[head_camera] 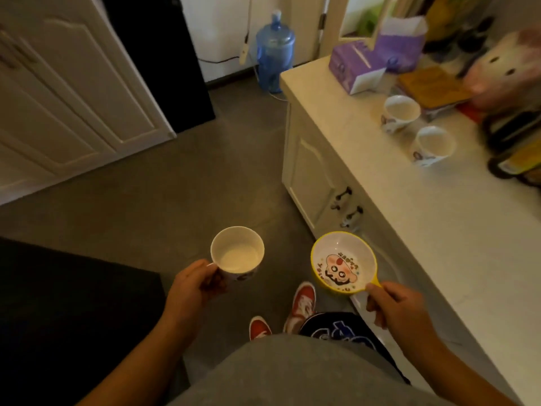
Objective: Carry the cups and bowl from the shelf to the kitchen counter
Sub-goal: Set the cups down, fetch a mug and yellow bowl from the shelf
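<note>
No text can be read; small characters printed inside the bowl are too blurred.

The left hand grips a white mug by its handle, upright and empty, over the grey floor. The right hand pinches the short handle of a yellow-rimmed bowl with a cartoon face printed inside, held level just beside the bench edge. On the bench stand two more white mugs, near each other, both upright. Behind them lies a purple tissue box. A blue water jug stands on the floor by the wall. Red shoes show below.
</note>
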The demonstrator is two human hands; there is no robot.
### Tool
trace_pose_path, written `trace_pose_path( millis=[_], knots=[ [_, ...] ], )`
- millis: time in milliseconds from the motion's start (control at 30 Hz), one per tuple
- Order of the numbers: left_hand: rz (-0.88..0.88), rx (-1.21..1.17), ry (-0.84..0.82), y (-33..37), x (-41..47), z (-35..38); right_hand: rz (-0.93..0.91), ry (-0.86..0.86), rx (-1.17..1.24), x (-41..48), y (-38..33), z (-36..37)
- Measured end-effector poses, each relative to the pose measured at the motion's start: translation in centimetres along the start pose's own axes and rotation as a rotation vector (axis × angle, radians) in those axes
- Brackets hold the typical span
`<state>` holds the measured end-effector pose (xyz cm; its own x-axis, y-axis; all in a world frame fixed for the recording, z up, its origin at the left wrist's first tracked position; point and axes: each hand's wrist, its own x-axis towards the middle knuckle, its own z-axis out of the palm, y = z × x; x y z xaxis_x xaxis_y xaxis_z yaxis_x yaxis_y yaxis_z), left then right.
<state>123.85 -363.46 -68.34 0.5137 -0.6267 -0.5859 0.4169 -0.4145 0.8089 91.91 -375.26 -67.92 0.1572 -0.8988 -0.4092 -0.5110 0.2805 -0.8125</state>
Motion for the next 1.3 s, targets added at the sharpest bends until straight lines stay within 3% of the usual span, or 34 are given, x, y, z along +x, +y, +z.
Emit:
trace_pose_path(
  millis=[633, 1300],
  knots=[
    [-0.018, 0.193, -0.392, 15.1, 20.3, 21.2, 0.125, 0.273, 0.119, 18.1, -5.3, -5.8],
    [-0.060, 0.615, -1.007, 20.4, 35.7, 31.0, 0.428, 0.690, 0.339, 19.6, -9.3, 0.8]
  ],
)
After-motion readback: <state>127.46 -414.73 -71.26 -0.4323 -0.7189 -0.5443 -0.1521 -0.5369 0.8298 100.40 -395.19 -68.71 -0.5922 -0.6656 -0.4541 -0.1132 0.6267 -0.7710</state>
